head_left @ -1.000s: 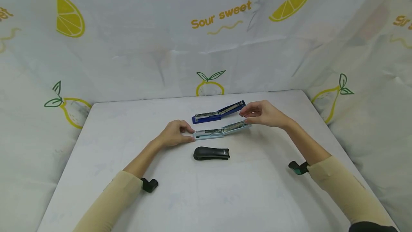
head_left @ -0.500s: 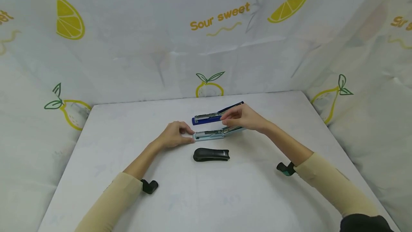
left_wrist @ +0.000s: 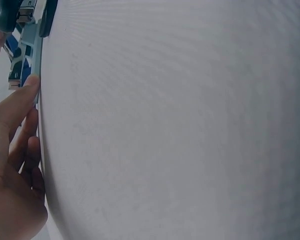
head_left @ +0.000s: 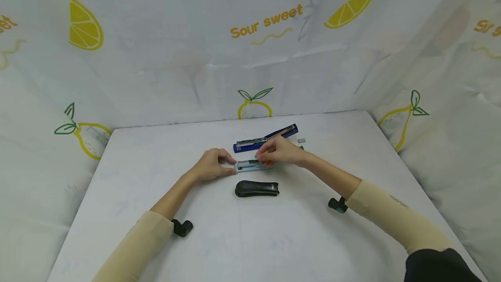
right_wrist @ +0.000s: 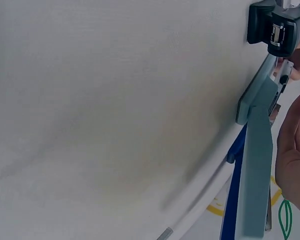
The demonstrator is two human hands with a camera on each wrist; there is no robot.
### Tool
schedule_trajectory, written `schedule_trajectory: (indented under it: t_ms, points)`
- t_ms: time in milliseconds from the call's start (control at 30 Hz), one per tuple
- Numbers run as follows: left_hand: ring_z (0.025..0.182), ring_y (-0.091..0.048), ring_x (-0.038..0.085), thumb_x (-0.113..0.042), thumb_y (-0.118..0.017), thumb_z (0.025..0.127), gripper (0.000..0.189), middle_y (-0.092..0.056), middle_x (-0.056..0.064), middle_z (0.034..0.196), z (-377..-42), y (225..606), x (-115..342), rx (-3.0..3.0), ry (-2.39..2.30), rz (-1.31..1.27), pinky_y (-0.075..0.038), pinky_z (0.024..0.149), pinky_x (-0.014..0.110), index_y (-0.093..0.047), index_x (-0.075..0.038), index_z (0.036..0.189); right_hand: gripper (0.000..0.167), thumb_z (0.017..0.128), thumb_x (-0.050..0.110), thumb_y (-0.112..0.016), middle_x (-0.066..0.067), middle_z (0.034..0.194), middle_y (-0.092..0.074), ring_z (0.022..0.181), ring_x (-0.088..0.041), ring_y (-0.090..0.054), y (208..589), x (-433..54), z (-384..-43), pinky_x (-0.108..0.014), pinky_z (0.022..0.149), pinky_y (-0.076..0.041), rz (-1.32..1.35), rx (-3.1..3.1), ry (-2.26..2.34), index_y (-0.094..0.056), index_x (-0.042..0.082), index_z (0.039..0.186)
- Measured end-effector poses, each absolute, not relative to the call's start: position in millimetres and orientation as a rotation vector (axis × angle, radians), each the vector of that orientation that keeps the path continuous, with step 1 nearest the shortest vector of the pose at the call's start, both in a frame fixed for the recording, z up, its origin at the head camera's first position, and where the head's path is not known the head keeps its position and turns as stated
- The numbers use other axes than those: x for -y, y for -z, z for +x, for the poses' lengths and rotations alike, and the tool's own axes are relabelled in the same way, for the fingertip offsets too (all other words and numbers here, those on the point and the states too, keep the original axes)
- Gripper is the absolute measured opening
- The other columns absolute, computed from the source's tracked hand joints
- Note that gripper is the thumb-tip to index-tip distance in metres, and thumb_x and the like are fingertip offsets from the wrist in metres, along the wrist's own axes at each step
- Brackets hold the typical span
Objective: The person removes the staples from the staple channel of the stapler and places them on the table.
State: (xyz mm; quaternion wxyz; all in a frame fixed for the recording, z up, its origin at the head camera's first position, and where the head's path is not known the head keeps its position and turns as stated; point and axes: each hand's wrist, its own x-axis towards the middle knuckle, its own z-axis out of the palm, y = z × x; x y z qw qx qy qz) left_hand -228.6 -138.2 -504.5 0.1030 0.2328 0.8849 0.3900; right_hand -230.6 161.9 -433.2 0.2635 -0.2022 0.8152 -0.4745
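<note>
My left grip (head_left: 212,163) is clamped on the 9 o'clock end of the unfolded pale-blue stapler (head_left: 245,167) on the worktop (head_left: 235,238)! My right grip (head_left: 278,150) curls over its middle from 3 o'clock; whether it pinches anything, I can't tell. Dark-blue stapler (head_left: 247,146) at 12, black stapler (head_left: 256,189) at 6, grey strip (head_left: 301,141) toward 2.

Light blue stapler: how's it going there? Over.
Left hand gripping light blue stapler by one end; right hand over its middle, grip unclear. Stapler opened out. Black stapler alongside, not touching.
</note>
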Motion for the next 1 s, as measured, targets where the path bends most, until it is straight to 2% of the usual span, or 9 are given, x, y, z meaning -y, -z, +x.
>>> schedule_trajectory:
  t_ms: [367,633,767,1000]
  points:
    - [0.095,-0.059,0.016,-0.025,-0.094,0.085,0.025,-0.080,0.001,0.110,-228,506,138,-2.585,-1.176,0.671,-0.047,0.088,0.029,-0.085,-0.016,0.106,0.025,0.104,0.006,-0.067,-0.020,0.097,-0.082,0.073,-0.008,-0.075,447,-146,-227,-0.026,0.073,-0.065,-0.505,-2.152,1.242,-0.076,-0.011,0.121]
    - [0.092,-0.057,0.015,-0.024,-0.094,0.085,0.025,-0.079,0.002,0.107,-228,505,137,-2.585,-1.182,0.675,-0.046,0.085,0.028,-0.085,-0.016,0.106,0.025,0.105,0.006,-0.067,-0.011,0.091,-0.083,0.072,-0.009,-0.076,447,-142,-225,-0.024,0.070,-0.064,-0.414,-2.091,1.282,-0.076,-0.011,0.121]
    - [0.091,-0.057,0.015,-0.024,-0.094,0.084,0.026,-0.080,0.001,0.105,-228,505,137,-2.593,-1.180,0.687,-0.045,0.084,0.027,-0.085,-0.015,0.106,0.026,0.106,0.007,-0.067,-0.008,0.090,-0.083,0.072,-0.007,-0.076,447,-140,-226,-0.022,0.070,-0.063,-0.373,-2.057,1.289,-0.075,-0.010,0.124]
    - [0.092,-0.058,0.015,-0.025,-0.094,0.084,0.026,-0.080,0.002,0.106,-228,503,138,-2.608,-1.174,0.696,-0.046,0.085,0.027,-0.085,-0.015,0.106,0.033,0.108,0.007,-0.063,-0.005,0.090,-0.081,0.073,-0.007,-0.075,446,-141,-227,-0.020,0.071,-0.062,-0.259,-1.880,1.392,-0.068,-0.014,0.132]
